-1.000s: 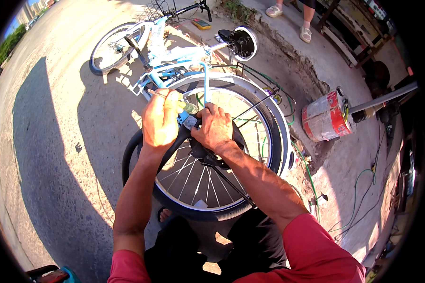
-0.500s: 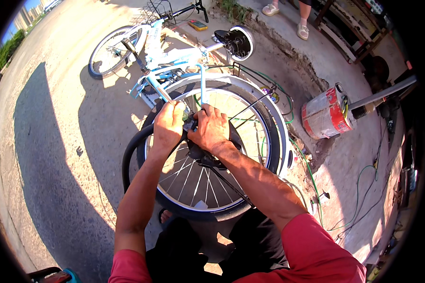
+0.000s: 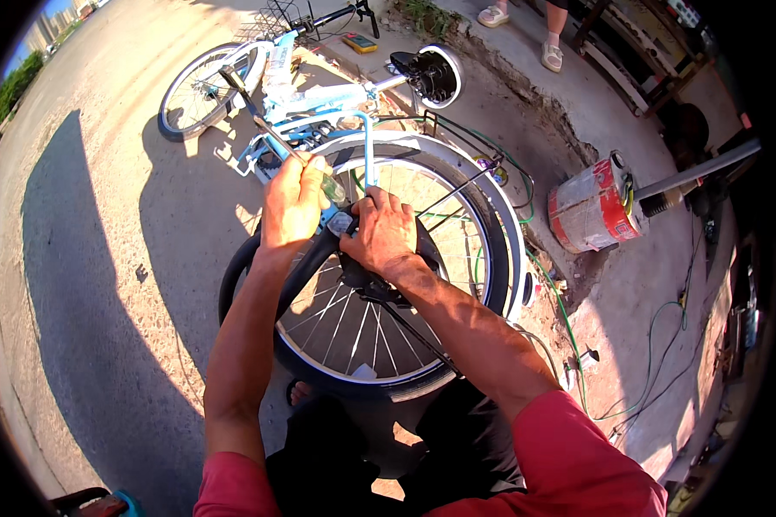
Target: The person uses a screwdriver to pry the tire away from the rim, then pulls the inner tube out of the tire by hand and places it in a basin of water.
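Observation:
A bicycle lies on its side, its rear wheel (image 3: 345,340) toward me and its light blue frame (image 3: 370,151) beyond. My left hand (image 3: 291,202), closed, holds a tool with a clear greenish handle (image 3: 331,189) above the frame's end by the wheel hub; its tip is hard to make out. My right hand (image 3: 383,227) lies over the hub, its fingers curled and its thumb against a black inner tube (image 3: 302,274). The tube loops out to the left over the tyre. What sits beneath the right palm is hidden.
A red and white bucket (image 3: 591,207) stands right of the wheel, with a grey pipe (image 3: 698,171) beside it. Green cable (image 3: 655,366) trails over the ground. A yellow meter (image 3: 359,43) lies near the handlebar. Another person's feet (image 3: 552,57) are at the top right.
My left hand has lifted away from the hub, up and to the left, with the greenish-handled tool. The tube's upper part has shifted across the wheel. My right hand stays nearly in place.

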`<action>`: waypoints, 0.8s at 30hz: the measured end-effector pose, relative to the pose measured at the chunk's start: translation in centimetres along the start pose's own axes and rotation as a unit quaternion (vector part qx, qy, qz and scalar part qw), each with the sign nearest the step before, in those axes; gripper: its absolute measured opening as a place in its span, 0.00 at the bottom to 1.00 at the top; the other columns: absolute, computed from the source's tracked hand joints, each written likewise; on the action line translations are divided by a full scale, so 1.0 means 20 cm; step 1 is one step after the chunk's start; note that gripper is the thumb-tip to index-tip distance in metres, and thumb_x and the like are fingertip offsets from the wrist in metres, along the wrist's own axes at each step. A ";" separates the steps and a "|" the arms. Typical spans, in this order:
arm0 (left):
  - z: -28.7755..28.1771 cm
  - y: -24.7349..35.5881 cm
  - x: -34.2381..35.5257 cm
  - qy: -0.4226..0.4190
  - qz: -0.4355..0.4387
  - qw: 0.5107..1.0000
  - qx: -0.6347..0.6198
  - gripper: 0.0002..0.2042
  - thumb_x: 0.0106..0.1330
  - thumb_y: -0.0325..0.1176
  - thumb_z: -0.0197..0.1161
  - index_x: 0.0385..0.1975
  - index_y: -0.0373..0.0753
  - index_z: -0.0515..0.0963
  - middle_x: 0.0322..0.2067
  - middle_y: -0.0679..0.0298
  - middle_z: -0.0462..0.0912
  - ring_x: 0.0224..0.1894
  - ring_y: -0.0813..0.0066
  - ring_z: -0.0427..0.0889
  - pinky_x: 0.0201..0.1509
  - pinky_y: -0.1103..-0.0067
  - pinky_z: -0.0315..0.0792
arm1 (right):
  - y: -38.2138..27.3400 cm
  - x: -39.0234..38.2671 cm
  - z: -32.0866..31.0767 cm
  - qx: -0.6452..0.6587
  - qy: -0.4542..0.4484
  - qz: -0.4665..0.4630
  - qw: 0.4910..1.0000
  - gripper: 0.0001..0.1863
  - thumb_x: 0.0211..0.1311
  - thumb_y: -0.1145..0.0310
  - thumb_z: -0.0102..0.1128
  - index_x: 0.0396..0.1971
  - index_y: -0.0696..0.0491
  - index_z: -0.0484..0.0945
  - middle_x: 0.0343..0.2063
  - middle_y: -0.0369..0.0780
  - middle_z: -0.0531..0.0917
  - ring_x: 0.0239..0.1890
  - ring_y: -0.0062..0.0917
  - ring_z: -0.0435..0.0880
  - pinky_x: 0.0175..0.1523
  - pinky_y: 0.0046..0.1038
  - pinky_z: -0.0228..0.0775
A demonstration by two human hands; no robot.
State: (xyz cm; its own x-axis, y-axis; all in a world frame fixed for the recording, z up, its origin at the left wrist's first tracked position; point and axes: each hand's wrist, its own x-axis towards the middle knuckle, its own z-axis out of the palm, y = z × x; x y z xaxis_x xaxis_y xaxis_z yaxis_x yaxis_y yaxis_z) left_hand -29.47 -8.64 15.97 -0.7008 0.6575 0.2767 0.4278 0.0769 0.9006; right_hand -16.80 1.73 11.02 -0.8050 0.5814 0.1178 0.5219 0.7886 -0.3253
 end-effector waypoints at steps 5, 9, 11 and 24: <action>0.03 -0.35 -0.11 -0.005 0.061 0.993 0.103 0.10 0.81 0.34 0.53 0.43 0.34 0.75 0.35 0.60 0.87 0.22 0.82 0.79 0.27 0.81 0.73 | -0.06 -0.01 0.07 0.005 -0.011 -0.020 1.000 0.27 0.51 0.54 0.69 0.51 0.50 0.84 0.59 0.43 0.74 0.63 0.38 0.74 0.67 0.45 0.62; -0.01 -0.14 -0.02 0.021 0.023 0.999 -0.038 0.10 0.82 0.35 0.51 0.46 0.35 0.75 0.37 0.59 0.87 0.23 0.83 0.79 0.28 0.84 0.73 | -0.01 -0.02 0.14 0.004 -0.009 -0.010 1.000 0.26 0.52 0.53 0.69 0.50 0.50 0.84 0.59 0.42 0.75 0.62 0.38 0.74 0.66 0.45 0.63; 0.00 -0.01 -0.03 0.093 0.097 0.981 -0.137 0.10 0.82 0.35 0.50 0.46 0.34 0.75 0.39 0.59 0.87 0.24 0.83 0.79 0.29 0.85 0.73 | 0.02 0.00 0.12 -0.001 0.023 -0.013 1.000 0.25 0.53 0.53 0.68 0.50 0.50 0.84 0.58 0.42 0.75 0.61 0.39 0.74 0.65 0.45 0.63; 0.16 -0.30 -0.16 -0.055 0.072 0.996 0.001 0.10 0.78 0.32 0.56 0.45 0.31 0.80 0.36 0.60 0.85 0.25 0.81 0.79 0.31 0.80 0.74 | 0.01 -0.01 0.17 -0.023 0.009 -0.023 0.999 0.31 0.54 0.52 0.66 0.55 0.55 0.81 0.61 0.46 0.74 0.64 0.40 0.73 0.69 0.45 0.61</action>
State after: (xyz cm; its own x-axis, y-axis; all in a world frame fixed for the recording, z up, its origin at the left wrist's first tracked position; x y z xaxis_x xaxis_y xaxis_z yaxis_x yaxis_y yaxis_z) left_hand -27.93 -8.77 8.62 -0.5658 0.7399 0.3638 0.5194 -0.0228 0.8542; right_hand -17.48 1.11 7.76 -0.8231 0.5481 0.1486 0.4975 0.8222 -0.2766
